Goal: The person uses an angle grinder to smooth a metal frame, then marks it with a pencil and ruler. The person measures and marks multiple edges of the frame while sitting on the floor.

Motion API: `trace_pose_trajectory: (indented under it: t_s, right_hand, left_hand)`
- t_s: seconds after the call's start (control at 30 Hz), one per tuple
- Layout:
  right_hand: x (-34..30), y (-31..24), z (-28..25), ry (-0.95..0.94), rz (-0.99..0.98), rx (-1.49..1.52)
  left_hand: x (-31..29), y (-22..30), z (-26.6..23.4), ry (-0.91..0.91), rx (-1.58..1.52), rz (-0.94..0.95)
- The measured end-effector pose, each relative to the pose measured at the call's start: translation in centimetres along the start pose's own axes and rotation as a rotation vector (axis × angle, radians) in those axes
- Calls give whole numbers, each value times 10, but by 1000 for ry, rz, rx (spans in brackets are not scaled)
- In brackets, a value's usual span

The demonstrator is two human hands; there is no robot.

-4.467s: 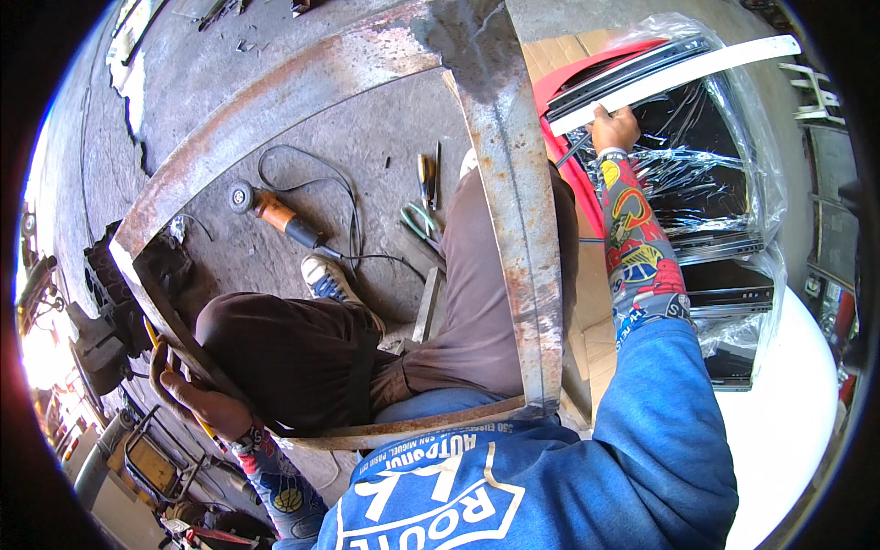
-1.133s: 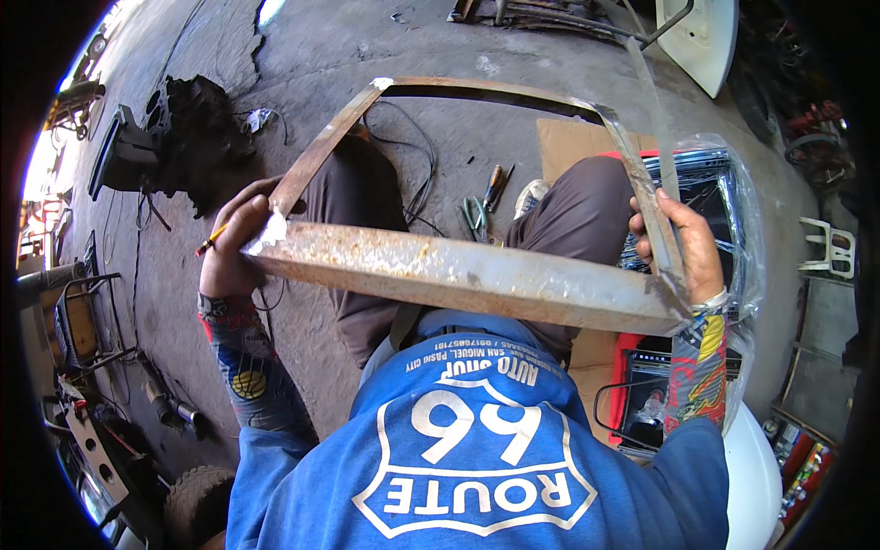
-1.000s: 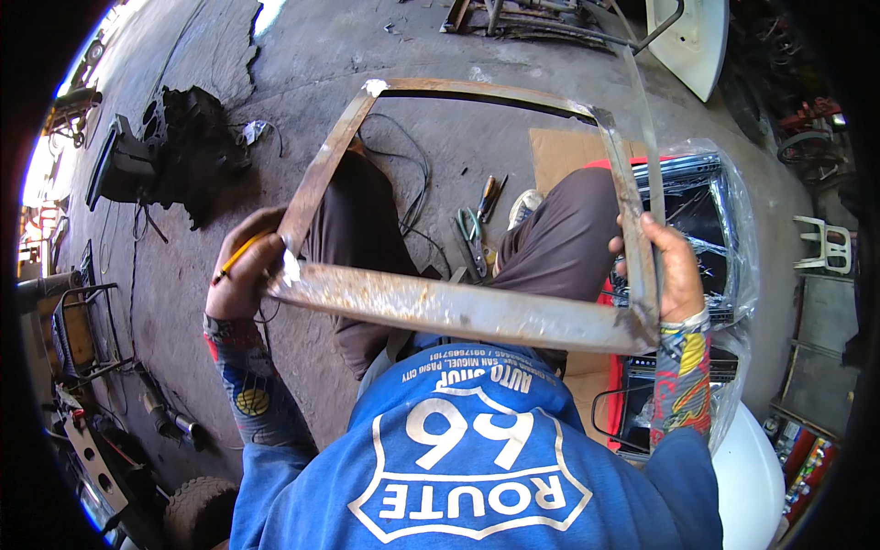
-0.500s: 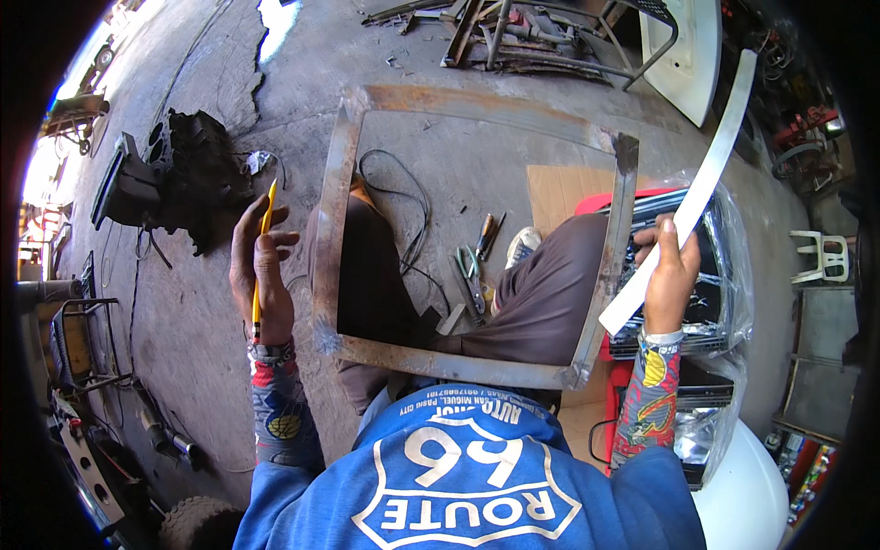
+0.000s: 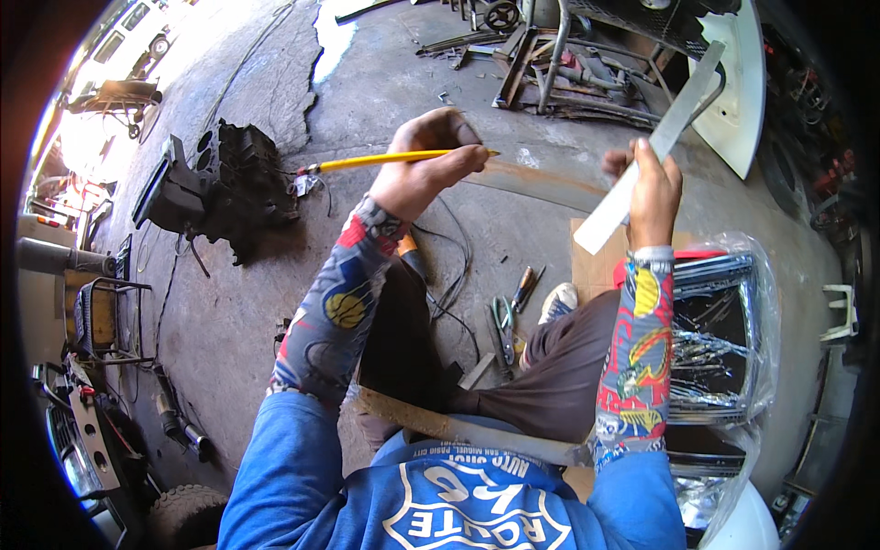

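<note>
On the far left, a dark engine block (image 5: 215,188) sits on the concrete floor (image 5: 275,302), with a wire rack (image 5: 105,312) further out by the rim and a tyre (image 5: 179,513) near the lower edge. The left hand (image 5: 426,165) is raised in front of the person, its fingers pinched around a yellow pencil (image 5: 390,161) that lies nearly level, its point sticking out to the right past the fingertips and its other end reaching left toward the engine block. Below the hand, black cables (image 5: 454,266) trail over the floor beside the person's dark trouser leg (image 5: 399,339), and a pair of pliers (image 5: 504,321) and a screwdriver (image 5: 524,286) lie between the knees. A rusty metal frame (image 5: 440,423) rests across the lap, close to the blue shirt, and its far side (image 5: 550,183) lies on the floor beyond the hands. To the right, the right hand (image 5: 653,188) is clenched around a flat metal ruler (image 5: 655,147), which slants from lower left up toward the upper right. Under that forearm stands a dark appliance wrapped in clear plastic (image 5: 720,339) on a sheet of cardboard (image 5: 587,266). A white curved panel (image 5: 742,92) leans at the upper right, beside a heap of scrap metal (image 5: 568,64).
</note>
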State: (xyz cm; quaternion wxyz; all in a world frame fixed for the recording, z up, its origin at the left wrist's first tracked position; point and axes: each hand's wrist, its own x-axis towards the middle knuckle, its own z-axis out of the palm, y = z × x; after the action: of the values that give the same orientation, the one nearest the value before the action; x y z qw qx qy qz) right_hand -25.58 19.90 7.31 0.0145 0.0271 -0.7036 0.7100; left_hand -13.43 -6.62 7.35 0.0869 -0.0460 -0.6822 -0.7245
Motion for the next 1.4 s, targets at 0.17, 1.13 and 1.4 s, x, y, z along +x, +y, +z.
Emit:
trace_pose_trajectory:
  t_s: [0.17, 1.13, 1.4]
  right_hand:
    - [-2, 11, -2, 111, -48, -67]
    - [-9, 12, 8, 221, -249, -167]
    - [-8, 15, 9, 209, -269, -187]
  left_hand:
    - [36, -29, -1, -84, 56, 151]
    - [29, -37, 19, -46, 568, 290]
    - [34, -37, 16, -139, 573, 346]
